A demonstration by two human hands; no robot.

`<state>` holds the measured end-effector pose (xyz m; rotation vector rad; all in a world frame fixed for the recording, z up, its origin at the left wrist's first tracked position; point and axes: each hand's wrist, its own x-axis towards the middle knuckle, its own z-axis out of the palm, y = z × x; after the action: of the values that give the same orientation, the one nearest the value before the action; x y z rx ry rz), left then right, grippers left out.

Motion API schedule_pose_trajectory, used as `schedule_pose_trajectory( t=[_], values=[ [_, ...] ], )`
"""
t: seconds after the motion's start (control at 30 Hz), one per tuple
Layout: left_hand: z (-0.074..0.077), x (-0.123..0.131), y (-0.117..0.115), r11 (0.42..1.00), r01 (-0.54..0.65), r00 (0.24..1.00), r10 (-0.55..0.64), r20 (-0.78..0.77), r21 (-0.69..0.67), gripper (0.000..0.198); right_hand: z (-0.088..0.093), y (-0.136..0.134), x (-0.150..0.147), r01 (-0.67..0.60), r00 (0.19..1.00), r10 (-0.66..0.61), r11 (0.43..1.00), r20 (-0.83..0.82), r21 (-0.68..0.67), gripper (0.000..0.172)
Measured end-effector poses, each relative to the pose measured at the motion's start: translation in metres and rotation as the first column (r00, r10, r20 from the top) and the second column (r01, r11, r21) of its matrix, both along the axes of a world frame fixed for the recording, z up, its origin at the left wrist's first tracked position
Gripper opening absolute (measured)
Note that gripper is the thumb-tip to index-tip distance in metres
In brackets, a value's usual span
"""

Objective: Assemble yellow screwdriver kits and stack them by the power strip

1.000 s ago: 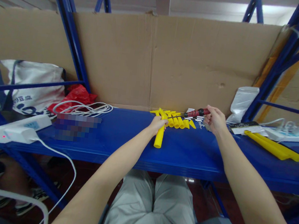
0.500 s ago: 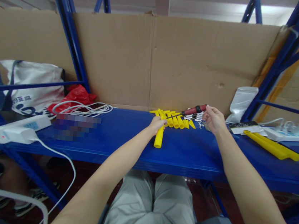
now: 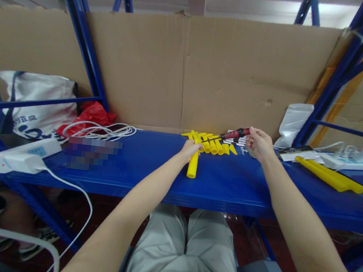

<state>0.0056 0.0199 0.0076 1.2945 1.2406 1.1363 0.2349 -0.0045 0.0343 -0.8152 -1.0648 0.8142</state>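
My left hand (image 3: 188,149) is closed round a yellow plastic tube (image 3: 193,165) that lies on the blue shelf (image 3: 222,184) and points towards me. My right hand (image 3: 257,144) grips a red-and-black-handled screwdriver (image 3: 234,134). Its thin shaft runs left, with the tip at the far end of the tube near my left fingers. Just behind the tube several short yellow plastic parts (image 3: 215,145) lie in a row.
A cardboard sheet (image 3: 208,73) backs the shelf. To the left lie a coiled white cable (image 3: 103,130), a red bag (image 3: 92,115), a white tote bag (image 3: 34,102) and a power strip (image 3: 18,154). To the right lie long yellow tubes (image 3: 330,178), a white pouch (image 3: 296,123) and another power strip (image 3: 352,163).
My right hand has shifted slightly left with the screwdriver, its handle lowering a little. My left hand and the yellow tube stay put.
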Motion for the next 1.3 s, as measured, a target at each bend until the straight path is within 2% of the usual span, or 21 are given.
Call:
schedule_pose_trajectory(
  t=[0.17, 0.37, 0.57, 0.77, 0.9, 1.07, 1.3],
  values=[
    [0.0022, -0.0006, -0.0022, 1.000, -0.002, 1.000, 0.002, 0.012, -0.007, 0.020, 0.0035, -0.0038, -0.0037, -0.056, 0.998, 0.056, 0.997, 0.016, 0.052, 0.031],
    [0.0012, 0.0001, -0.0026, 1.000, 0.010, 1.000, -0.009, -0.011, 0.007, 0.019, 0.0011, -0.0012, -0.0042, 0.049, 0.998, -0.048, 0.999, -0.050, 0.022, 0.040],
    [0.0011, 0.0005, -0.0023, 1.000, 0.021, 0.999, -0.020, -0.028, 0.011, 0.012, 0.0002, 0.0003, -0.0034, 0.112, 0.991, -0.113, 0.994, -0.076, -0.010, 0.034],
    [0.0034, 0.0006, -0.0037, 1.000, 0.006, 0.999, -0.006, -0.034, 0.008, 0.015, 0.0028, -0.0038, -0.0038, 0.062, 0.996, -0.066, 0.995, -0.053, -0.080, 0.025],
    [0.0036, 0.0006, -0.0039, 1.000, 0.007, 0.999, -0.007, -0.033, 0.006, 0.016, 0.0046, -0.0041, -0.0033, -0.002, 0.998, -0.002, 0.998, -0.063, -0.060, 0.024],
    [0.0022, 0.0007, -0.0030, 1.000, 0.007, 1.000, -0.006, -0.025, 0.010, 0.018, 0.0024, -0.0019, -0.0022, 0.005, 0.998, -0.006, 1.000, -0.058, -0.016, 0.031],
    [0.0006, 0.0010, -0.0013, 1.000, 0.007, 1.000, -0.007, -0.026, 0.017, 0.015, 0.0014, -0.0017, -0.0010, 0.029, 0.998, -0.031, 0.999, -0.058, -0.034, 0.041]
  ],
)
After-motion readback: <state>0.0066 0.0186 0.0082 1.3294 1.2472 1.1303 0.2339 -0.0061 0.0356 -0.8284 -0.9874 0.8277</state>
